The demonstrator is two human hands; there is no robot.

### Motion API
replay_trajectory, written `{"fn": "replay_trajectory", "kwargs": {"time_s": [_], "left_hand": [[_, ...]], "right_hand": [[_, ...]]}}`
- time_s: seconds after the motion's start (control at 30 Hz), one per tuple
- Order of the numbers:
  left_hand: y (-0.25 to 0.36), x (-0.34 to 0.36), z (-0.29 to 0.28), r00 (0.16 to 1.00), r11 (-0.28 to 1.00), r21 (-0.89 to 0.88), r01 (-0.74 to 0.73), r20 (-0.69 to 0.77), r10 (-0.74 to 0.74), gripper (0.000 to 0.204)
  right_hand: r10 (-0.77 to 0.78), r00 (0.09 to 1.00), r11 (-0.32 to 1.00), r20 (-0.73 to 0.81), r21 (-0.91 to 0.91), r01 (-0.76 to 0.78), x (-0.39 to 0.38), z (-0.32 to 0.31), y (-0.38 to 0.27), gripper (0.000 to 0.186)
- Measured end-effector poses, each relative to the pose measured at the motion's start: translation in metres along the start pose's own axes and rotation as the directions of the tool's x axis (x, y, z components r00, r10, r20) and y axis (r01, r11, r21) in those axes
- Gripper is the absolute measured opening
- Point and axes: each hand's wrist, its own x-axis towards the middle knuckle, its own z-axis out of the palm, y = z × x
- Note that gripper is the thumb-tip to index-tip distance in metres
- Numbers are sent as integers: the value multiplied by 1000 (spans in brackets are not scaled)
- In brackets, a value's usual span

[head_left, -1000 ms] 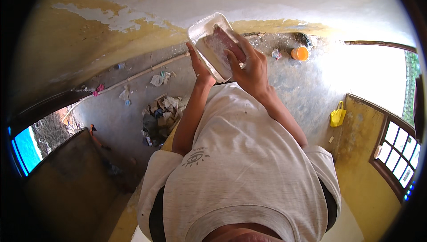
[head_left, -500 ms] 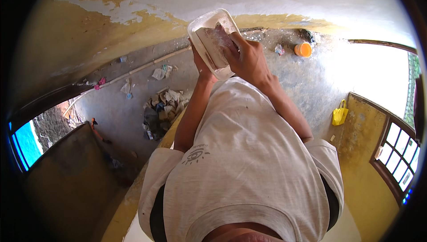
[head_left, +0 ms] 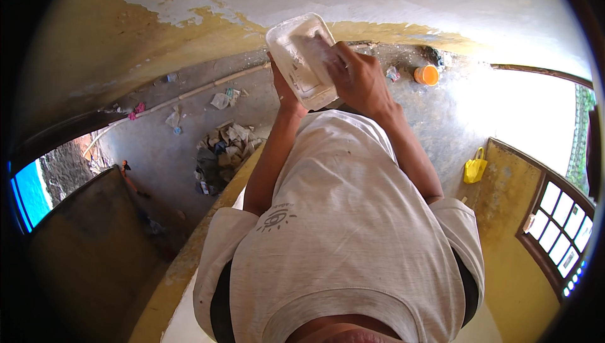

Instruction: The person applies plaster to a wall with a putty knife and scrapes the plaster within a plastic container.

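My left hand (head_left: 282,87) is closed on the left side of a white-smeared plastic tray (head_left: 296,53), holding it tilted in front of my chest. My right hand (head_left: 359,78) is closed on a pinkish, white-smeared flat tool (head_left: 329,52) at the tray's right side. The tool's end reaches over the inside of the tray, and much of it is hidden behind my fingers.
Below are a heap of paper and rags (head_left: 225,151), a long pole (head_left: 195,91), an orange bucket (head_left: 426,75), a yellow bag (head_left: 475,168) and scattered scraps on the grey floor (head_left: 419,116). A peeling wall (head_left: 164,9) spans the top; windows (head_left: 558,223) and openings sit at the sides.
My right hand and the tool have shifted toward the right side of the tray, uncovering more of its inside. The tray has risen slightly in the picture since a second ago.
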Motion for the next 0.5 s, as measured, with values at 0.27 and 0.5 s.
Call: {"fn": "replay_trajectory", "kwargs": {"time_s": [0.27, 0.5], "left_hand": [[0, -10, 21, 999, 990, 137, 32, -10, -31, 87], [-3, -15, 32, 994, 987, 154, 48, -103, -32, 87]], "right_hand": [[92, 978, 992, -189, -70, -107, -8, -6, 8, 18], [230, 956, 973, -183, 74, -220, -10, -2, 2, 16]]}}
